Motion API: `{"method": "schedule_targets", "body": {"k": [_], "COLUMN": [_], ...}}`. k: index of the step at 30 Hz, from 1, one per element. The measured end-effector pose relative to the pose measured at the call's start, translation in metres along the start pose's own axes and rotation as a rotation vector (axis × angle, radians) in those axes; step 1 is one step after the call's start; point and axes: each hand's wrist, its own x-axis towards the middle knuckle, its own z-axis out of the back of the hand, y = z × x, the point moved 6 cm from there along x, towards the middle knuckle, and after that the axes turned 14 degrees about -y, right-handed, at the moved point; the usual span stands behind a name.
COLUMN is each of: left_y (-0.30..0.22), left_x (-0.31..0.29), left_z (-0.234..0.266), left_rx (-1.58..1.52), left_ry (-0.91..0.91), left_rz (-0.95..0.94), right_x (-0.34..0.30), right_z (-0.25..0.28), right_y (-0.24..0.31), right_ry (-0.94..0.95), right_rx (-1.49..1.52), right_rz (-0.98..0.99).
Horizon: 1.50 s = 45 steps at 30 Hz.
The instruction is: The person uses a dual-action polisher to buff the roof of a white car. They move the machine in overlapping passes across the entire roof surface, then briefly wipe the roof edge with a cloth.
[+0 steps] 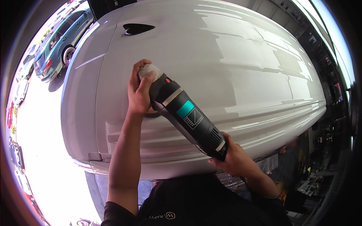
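Note:
A black car polisher [193, 117] with a teal patch lies slantwise over the white roof [181, 49] of a vehicle. My left hand [140, 92] is wrapped round its pale head at the upper left. At the lower right, my right hand [236, 157] grips the rear end of its body. Only a sliver of the round pad [152, 114] shows beneath the head, close to the roof; whether it spins I cannot tell. Beyond my left hand a black shark-fin antenna [138, 29] stands on the roof.
Long ridges run along the roof's near side. Outside at the left, a blue-green car [60, 43] stands among other parked cars on bright ground. Dark, cluttered workshop space lies at the right. A blurred skin-coloured shape [283, 149] shows past the roof's near right edge.

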Motion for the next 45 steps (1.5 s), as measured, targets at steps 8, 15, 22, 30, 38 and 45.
{"method": "schedule_targets", "body": {"k": [8,15,22,30,38,45], "left_y": [0.011,-0.001,-0.007,-0.036,-0.049,-0.051], "left_x": [-0.002,0.013,0.035,-0.005,-0.129,-0.093], "left_z": [-0.148,-0.068,0.157,0.285,0.298,0.286], "left_rx": [-0.028,0.076,-0.017,0.057,0.049,0.071], "left_ry": [0.273,0.048,-0.297,-0.533,-0.65,-0.574], "left_rz": [0.096,0.013,0.039,0.074,0.095,0.08], "right_x": [-0.008,0.016,0.059,0.032,-0.032,-0.018], "right_z": [0.08,0.051,-0.069,-0.098,-0.107,-0.107], "right_y": [-0.053,-0.018,0.09,0.091,0.053,0.057], "right_ry": [-0.278,-0.106,0.24,0.516,0.679,0.636], "right_rx": [0.002,-0.063,-0.007,-0.028,-0.091,-0.042], "right_rz": [-0.159,-0.019,0.331,0.336,0.258,0.175]}}
